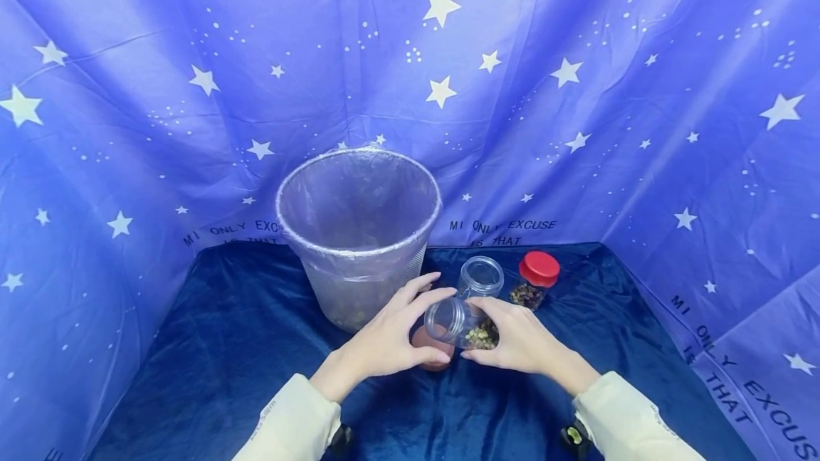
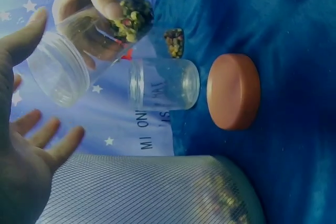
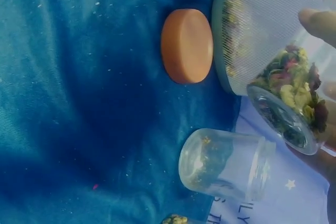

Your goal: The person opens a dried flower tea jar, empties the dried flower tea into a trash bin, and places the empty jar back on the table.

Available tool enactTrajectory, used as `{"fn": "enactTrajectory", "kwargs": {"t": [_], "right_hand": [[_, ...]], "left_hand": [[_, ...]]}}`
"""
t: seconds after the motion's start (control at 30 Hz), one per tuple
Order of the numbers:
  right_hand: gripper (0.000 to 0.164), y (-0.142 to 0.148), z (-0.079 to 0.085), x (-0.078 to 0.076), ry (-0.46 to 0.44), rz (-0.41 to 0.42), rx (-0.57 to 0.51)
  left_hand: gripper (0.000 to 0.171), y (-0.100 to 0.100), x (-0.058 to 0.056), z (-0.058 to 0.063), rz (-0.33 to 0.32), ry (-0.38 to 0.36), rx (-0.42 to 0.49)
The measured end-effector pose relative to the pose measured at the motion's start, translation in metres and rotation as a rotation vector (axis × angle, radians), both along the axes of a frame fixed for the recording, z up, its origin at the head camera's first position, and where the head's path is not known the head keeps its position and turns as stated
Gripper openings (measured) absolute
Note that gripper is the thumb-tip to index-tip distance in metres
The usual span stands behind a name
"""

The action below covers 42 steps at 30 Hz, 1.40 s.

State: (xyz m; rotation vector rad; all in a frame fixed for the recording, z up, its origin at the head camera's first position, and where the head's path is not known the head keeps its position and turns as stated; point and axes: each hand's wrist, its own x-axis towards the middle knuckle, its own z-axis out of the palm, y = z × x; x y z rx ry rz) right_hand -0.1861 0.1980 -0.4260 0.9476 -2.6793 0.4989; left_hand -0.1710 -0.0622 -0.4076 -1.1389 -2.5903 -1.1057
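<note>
Pale sleeves [image 1: 288, 418] extend forward to both hands. Right hand [image 1: 522, 338] fingers grasp a clear jar [image 1: 451, 322], tilted above the blue cloth-covered worktop [image 1: 218, 347], its ringed mouth facing the left hand [image 1: 393, 333]. Left fingers are released and spread beside that mouth. Dried flower mix [image 1: 482, 335], yellow-green with dark red pieces, occupies the closed end. Brown-orange lid [image 2: 233, 92] lies below. Behind stand an open clear jar [image 2: 165, 83] and a red-capped jar [image 1: 539, 279] containing darker mix. Mesh wastebasket [image 1: 365, 297], lined with clear film, holds plant pieces at its base.
</note>
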Motion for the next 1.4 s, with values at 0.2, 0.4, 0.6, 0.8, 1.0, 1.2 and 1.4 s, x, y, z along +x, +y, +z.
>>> {"fn": "enactTrajectory", "kwargs": {"t": [0.2, 0.4, 0.6, 0.8, 1.0, 1.2, 1.4], "right_hand": [[0.075, 0.001, 0.004, 0.000, -0.080, -0.014, 0.049], [0.075, 0.001, 0.001, 0.002, -0.074, -0.013, 0.037], [0.074, 0.001, -0.002, 0.004, -0.040, -0.005, 0.030], [0.073, -0.001, -0.002, 0.003, -0.018, 0.002, 0.013], [0.072, -0.003, -0.005, 0.004, -0.014, 0.004, 0.003], [0.073, -0.005, -0.006, 0.005, 0.000, 0.007, -0.001], [0.072, -0.006, -0.009, 0.005, 0.010, 0.017, 0.035]], "left_hand": [[0.072, -0.001, 0.001, -0.004, -0.100, 0.271, -0.107], [0.063, -0.001, -0.001, -0.011, -0.085, 0.399, -0.126], [0.058, -0.002, -0.002, -0.010, -0.057, 0.307, -0.141], [0.059, -0.001, 0.001, -0.008, 0.010, 0.107, -0.116], [0.059, 0.005, 0.005, -0.010, 0.113, 0.003, -0.076], [0.057, 0.013, 0.008, -0.009, 0.265, -0.084, -0.070], [0.057, 0.015, 0.007, -0.011, 0.338, -0.129, -0.122]]}}
